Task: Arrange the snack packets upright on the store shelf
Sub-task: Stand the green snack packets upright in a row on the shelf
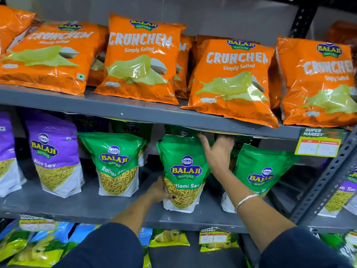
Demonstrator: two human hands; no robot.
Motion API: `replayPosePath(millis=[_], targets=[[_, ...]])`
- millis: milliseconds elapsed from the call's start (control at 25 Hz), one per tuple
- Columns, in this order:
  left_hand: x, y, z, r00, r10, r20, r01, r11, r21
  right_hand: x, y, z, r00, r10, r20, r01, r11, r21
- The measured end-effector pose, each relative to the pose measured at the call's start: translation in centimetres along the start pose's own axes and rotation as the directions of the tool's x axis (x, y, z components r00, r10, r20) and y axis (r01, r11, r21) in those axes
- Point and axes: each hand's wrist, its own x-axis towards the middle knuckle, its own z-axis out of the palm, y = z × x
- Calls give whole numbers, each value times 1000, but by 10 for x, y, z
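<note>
snack packets fill the grey metal shelf (81,205) i'm working at, and the biggest things here are the orange crinkly crunchem chip bags (142,59) leaning back on the tier above; below them stand the purple-and-white aloo sev pouches (54,153) to the left and the green-and-white ratlami sev pouches (117,163) in a row; the one in hand is the middle green glossy stand-up pouch (184,171), upright near the front edge of the middle tier, its yellow sev printed on the lower half; i judge it light, soft-sided and a bit slick, with a flat gusset base that should keep it standing if set square, so low on the side and at the top edge are the sensible holds; my left hand (159,191) wraps its lower left side, fingers curled onto the film; my right hand (217,151) sits at the upper right edge, fingers spread and loose, gripping nothing that i can make out.
</note>
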Motion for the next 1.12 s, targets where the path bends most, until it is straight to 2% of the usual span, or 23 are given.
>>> replayPosePath(millis=[80,120,160,200,240,280,480,560,600,640,680,720,760,800,840,880,920,1000,1120], targets=[[2,-2,-2,1000,-3,14,3,1000,-20,-20,31,13,992,98,78,-110,980,166],[3,-3,-1,1000,-6,12,7,999,-42,-32,47,21,976,94,197,-150,943,296],[3,-2,0,1000,-10,3,11,998,-64,-42,61,30,927,87,364,-232,897,377],[3,-2,2,1000,-13,-11,12,997,-74,-51,73,39,841,81,535,-321,871,372],[2,-1,4,1000,-11,-26,9,998,-70,-58,84,48,754,96,650,-373,877,304],[1,0,6,999,-3,-36,1,998,-59,-63,92,55,703,117,701,-394,885,247],[-5,-7,5,996,67,-62,-71,995,-73,-66,97,61,698,154,700,-417,881,222],[-6,-10,2,996,60,-65,-63,997,-53,-59,84,55,694,83,716,-446,830,336],[-6,-9,1,997,47,-56,-50,997,-51,-53,73,48,746,85,661,-480,757,444],[-6,-8,0,999,33,-41,-36,998,-58,-46,58,39,831,125,541,-455,712,535],[-5,-5,-2,999,25,-25,-27,997,-75,-35,42,29,926,178,334,-343,768,541],[-4,-3,-3,999,30,-13,-31,995,-96,-24,26,20,986,142,85,-164,910,382],[-4,0,-4,999,40,-9,-41,992,-115,-14,12,14,996,-47,-80,53,996,74],[-3,1,-4,999,48,-17,-50,990,-133,-10,-7,8,959,-276,-56,262,948,-182],[-4,2,-3,998,50,-30,-54,988,-145,-7,-27,6,899,-428,89,434,852,-294],[-4,2,-2,998,52,-44,-58,986,-157,-5,-45,7,830,-502,243,556,777,-294],[-5,2,-1,997,49,-53,-58,984,-170,-4,-61,11,782,-523,340,613,746,-262],[-8,3,1,997,47,-58,-58,974,-218,-2,-85,17,779,-452,435,575,791,-207],[-11,4,0,997,62,-56,-73,972,-223,6,-87,16,838,-330,435,393,917,-62]])
